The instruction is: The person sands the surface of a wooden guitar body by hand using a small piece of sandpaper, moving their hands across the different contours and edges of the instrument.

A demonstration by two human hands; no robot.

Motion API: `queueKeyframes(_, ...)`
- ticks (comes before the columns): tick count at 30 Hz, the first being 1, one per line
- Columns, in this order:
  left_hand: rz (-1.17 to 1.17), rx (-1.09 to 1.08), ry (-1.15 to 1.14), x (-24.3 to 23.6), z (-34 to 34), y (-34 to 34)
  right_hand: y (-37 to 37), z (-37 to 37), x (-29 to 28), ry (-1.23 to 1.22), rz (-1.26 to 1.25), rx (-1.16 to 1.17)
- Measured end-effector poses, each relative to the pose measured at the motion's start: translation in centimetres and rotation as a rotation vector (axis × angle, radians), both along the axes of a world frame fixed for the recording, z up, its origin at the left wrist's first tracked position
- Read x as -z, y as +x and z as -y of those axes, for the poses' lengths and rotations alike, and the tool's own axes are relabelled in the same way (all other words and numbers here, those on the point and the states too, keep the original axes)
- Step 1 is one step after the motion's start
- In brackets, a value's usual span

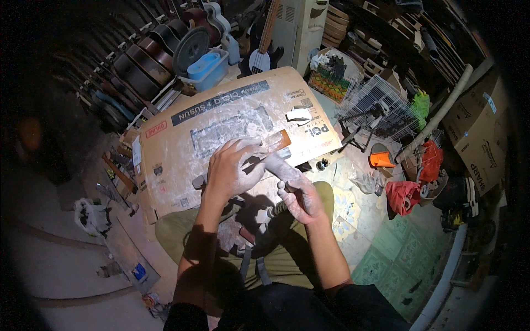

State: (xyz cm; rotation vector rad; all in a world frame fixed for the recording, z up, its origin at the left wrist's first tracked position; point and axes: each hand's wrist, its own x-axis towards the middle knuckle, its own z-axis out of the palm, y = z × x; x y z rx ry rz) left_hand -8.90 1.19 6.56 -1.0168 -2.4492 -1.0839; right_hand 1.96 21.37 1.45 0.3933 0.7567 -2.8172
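My left hand (pixel 234 168) is closed on a thin flat piece (pixel 281 138), orange-brown at its far end and coated in pale dust. Just beside it, my right hand (pixel 303 198) grips a dusty grey oblong piece (pixel 279 165), whose far end reaches toward my left fingers; whether the two pieces touch I cannot tell. Both hands are over a cardboard sheet (pixel 165 127) smeared with white powder. A small white object (pixel 299 115) lies on the sheet, beyond my hands.
Guitars (pixel 138 69) line the back left, beside a tub with blue containers (pixel 201 69). At the right are a wire cage (pixel 375 105), an orange item (pixel 381 157), red bags (pixel 402 196) and cardboard boxes (pixel 475 143). Tools (pixel 118 174) lie left of the sheet.
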Motion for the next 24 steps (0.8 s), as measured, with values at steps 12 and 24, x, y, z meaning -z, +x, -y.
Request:
queueKeyframes(12, 0.128, -0.048, 0.015, 1.5, 0.4, -0.2, -1.0, 2.4, 0.7, 0.036, -0.089, 0.008)
queueKeyframes(24, 0.095, -0.137, 0.017, 1.2, -0.3, 1.3, -3.1, 7.3, -0.8, 0.515, -0.056, 0.163)
